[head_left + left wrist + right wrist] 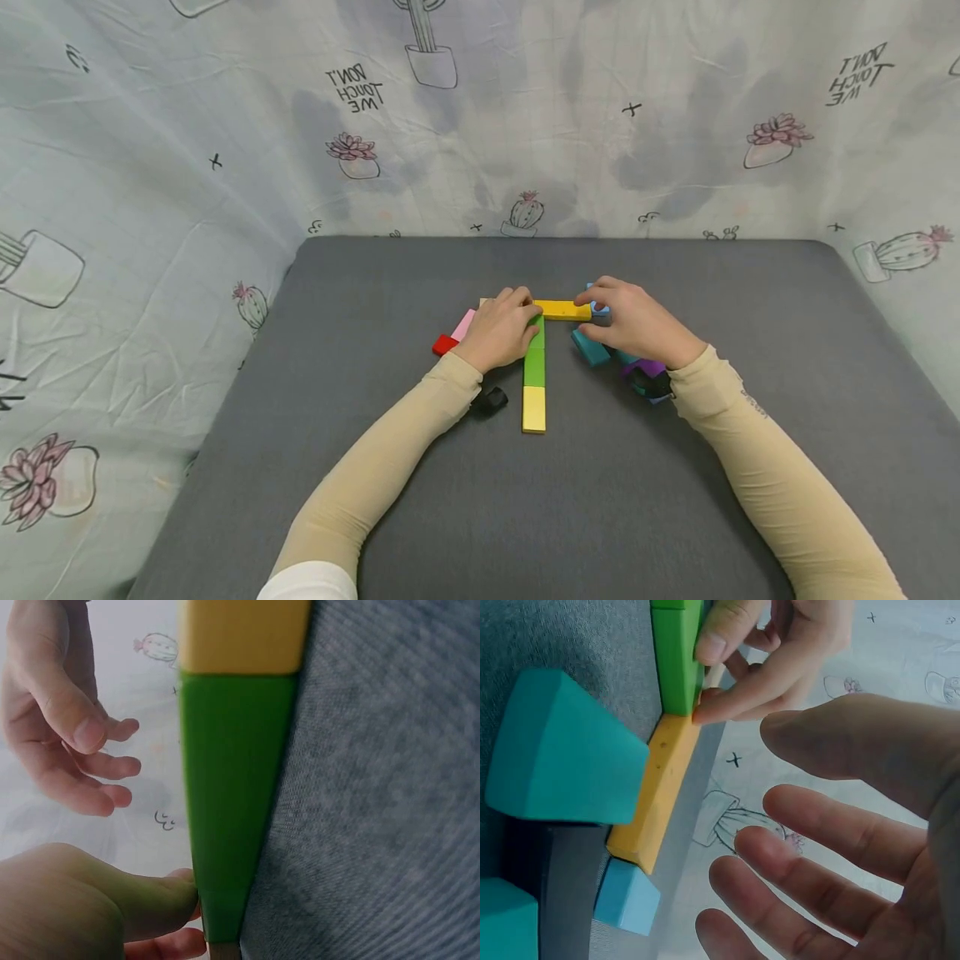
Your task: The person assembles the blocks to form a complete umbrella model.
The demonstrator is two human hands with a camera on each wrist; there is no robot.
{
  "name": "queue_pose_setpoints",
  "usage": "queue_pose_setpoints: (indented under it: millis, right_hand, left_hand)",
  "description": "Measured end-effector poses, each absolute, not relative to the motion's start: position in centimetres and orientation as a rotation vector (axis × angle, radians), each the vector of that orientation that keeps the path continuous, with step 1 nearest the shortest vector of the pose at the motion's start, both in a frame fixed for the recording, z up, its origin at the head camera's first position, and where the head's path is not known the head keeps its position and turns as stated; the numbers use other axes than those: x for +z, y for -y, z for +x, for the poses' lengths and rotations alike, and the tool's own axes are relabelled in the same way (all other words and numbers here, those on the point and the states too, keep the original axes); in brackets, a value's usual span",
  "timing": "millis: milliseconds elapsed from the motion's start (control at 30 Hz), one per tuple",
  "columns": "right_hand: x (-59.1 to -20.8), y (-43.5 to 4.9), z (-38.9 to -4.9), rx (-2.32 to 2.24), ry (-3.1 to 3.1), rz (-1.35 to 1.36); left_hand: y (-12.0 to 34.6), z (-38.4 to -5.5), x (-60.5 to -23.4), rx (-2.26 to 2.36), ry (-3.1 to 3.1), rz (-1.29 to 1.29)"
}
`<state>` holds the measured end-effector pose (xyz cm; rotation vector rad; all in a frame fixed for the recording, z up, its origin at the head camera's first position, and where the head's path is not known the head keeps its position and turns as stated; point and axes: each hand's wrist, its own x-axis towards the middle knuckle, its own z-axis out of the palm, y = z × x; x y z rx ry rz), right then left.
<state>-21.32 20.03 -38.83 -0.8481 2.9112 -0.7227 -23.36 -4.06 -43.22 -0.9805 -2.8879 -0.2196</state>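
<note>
Two hands are in view over one dark grey table. The left hand grasps one beige block, mostly covered, thumb and fingers on either side of it; the thumb also touches the upper green block. The right hand is released: its fingers are spread, and it holds nothing.

Blocks in line, toward the near side of the table: two green, the upper one and the lower green block, then one yellow block at the near end. Across the far end: the beige block on the left and one orange-yellow block on the right.

At the orange-yellow block's right end, one light blue block is noted near the right hand. Two teal blocks are seen in the right wrist view, the larger teal block nearer the orange-yellow one.

Beside the left forearm: one pink block, one red block, one black block. Near the right wrist, one purple block lies in a partly hidden cluster; its total cannot be counted.
</note>
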Motion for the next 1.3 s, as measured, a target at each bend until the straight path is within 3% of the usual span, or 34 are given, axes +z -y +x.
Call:
queue_pose_setpoints:
  millis: [667, 1300]
  right_hand:
    - [-37.6, -21.1, -20.7, -0.674, -2.906, -0.72]
    - [-40.5, -17.9, -19.3, -0.415, -3.015, -0.569]
  left_hand:
    - [4.2, -23.4, -43.2, -0.251, 2.878, -1.012]
    - [4.2, -23.5, -43.2, -0.225, 2.887, -1.002]
